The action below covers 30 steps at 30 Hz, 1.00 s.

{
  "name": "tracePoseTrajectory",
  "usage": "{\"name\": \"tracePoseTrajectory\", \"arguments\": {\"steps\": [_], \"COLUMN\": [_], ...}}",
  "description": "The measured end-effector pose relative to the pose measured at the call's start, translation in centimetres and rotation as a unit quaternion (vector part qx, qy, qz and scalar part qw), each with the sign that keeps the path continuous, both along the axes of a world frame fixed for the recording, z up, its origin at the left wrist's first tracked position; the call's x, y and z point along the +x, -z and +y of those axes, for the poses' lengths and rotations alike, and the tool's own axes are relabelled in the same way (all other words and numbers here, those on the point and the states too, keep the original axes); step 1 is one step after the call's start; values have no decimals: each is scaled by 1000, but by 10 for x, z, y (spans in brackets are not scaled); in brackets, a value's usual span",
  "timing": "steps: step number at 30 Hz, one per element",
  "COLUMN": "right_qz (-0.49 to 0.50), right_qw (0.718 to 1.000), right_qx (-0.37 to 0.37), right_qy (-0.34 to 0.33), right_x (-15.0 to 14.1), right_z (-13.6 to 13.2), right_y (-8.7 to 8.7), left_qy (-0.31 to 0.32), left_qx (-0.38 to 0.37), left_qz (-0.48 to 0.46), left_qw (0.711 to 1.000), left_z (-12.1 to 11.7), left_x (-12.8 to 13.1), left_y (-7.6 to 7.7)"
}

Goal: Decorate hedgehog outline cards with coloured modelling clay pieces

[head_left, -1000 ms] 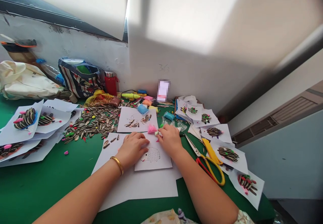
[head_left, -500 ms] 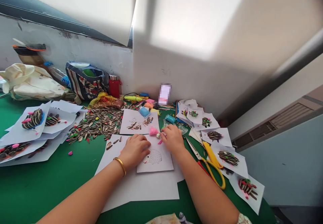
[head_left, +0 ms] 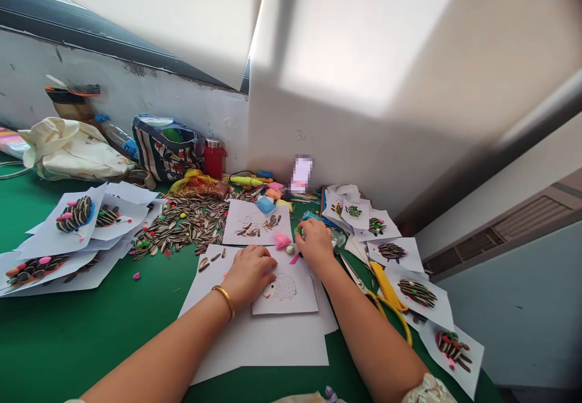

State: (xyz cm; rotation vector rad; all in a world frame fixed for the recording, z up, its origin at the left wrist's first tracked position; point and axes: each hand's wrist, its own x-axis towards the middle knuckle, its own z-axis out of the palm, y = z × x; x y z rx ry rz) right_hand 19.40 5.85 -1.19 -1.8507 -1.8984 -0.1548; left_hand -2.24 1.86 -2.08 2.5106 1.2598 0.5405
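Observation:
My left hand [head_left: 253,274], a gold bangle at its wrist, lies over the left edge of a small white sheet with a hedgehog drawing [head_left: 285,286]. Its fingers are loosely bent and stretched out on the paper, holding nothing visible. Beyond the sheet, my right hand [head_left: 316,242] is closed, with a small bit of green clay [head_left: 299,232] showing at its fingertips. Beside those fingertips are a pink clay lump [head_left: 282,241], a pale whitish lump [head_left: 290,249] and a flat pink strip [head_left: 294,259]. A few sunflower seeds [head_left: 204,264] lie left of my left hand.
A heap of striped sunflower seeds [head_left: 191,224] spreads at the back left. Scissors [head_left: 359,279] and a yellow utility knife [head_left: 386,286] lie right of my right hand. Seed-covered pictures lie on the left [head_left: 75,214] and right [head_left: 417,294]. A red bottle [head_left: 213,159] stands behind.
My right hand has shifted slightly away from the pale lump, and green clay now shows at its fingertips. My left hand stays on the sheet. The whole view has shifted a little.

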Motion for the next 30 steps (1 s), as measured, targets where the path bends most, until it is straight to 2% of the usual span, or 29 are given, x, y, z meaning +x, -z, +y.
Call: {"name": "tracePoseTrajectory", "arguments": {"steps": [2, 4, 8, 11, 14, 18, 24, 30], "right_qz": [70, 151, 328, 394, 417, 422, 395, 404], "right_qw": [996, 984, 929, 896, 881, 871, 878, 880], "right_qx": [32, 32, -25, -60, -61, -41, -52, -63], "right_qy": [-35, -84, -167, -198, -216, -248, -266, -240], "right_x": [4, 5, -3, -16, -24, -27, -26, -28], "right_z": [-6, -14, -38, -57, -68, -73, -79, -83], "right_y": [-2, -4, -5, -4, -5, -6, -3, 0], "left_qy": [2, 2, -19, -24, -20, -9, -21, 12], "left_qx": [0, 1, 24, 27, 5, -17, -66, -23], "left_qz": [0, -5, -74, -182, -267, -312, -365, -356], "left_qw": [1000, 1000, 997, 983, 963, 950, 929, 934], "left_z": [0, 0, 2, 2, 1, 0, -2, -5], "left_x": [0, 1, 0, 0, 0, 3, 7, 9], "left_y": [0, -1, -4, -5, -5, -3, 0, 0]}}
